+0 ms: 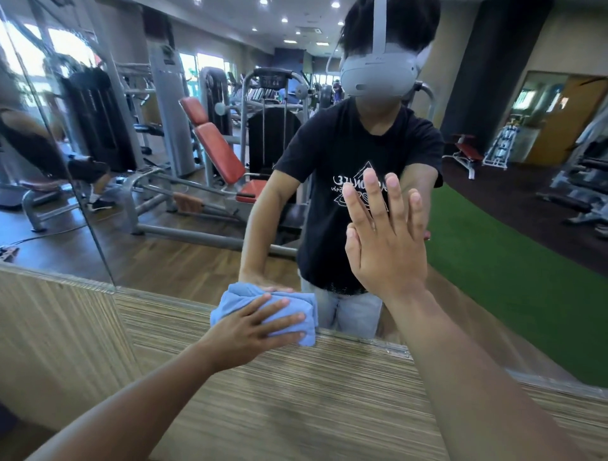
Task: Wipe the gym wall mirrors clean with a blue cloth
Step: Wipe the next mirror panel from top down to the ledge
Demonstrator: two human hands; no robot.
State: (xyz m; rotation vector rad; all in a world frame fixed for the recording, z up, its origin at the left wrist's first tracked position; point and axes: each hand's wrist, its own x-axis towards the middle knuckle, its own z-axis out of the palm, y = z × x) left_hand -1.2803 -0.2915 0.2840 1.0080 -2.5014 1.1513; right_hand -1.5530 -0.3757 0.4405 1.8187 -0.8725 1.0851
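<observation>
Both hands flat: left [253, 324] presses blue cloth [289, 309] on mirror [197, 230], right [385, 243] touches glass.

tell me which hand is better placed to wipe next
Left. The left hand presses the blue cloth against the mirror near its lower edge; the right hand lies flat on the mirror without a cloth.

Commercial gym. A large wall mirror [184, 237] sits above a striped wood-grain panel [296, 395]. Reflected in the mirror: a weight-stack machine [273, 131] with a red-padded incline seat [217, 148] at centre, a red bench [467, 149] toward its right edge, a green turf strip [493, 256], a wood-plank floor [164, 260] and recessed ceiling lights [335, 4].
</observation>
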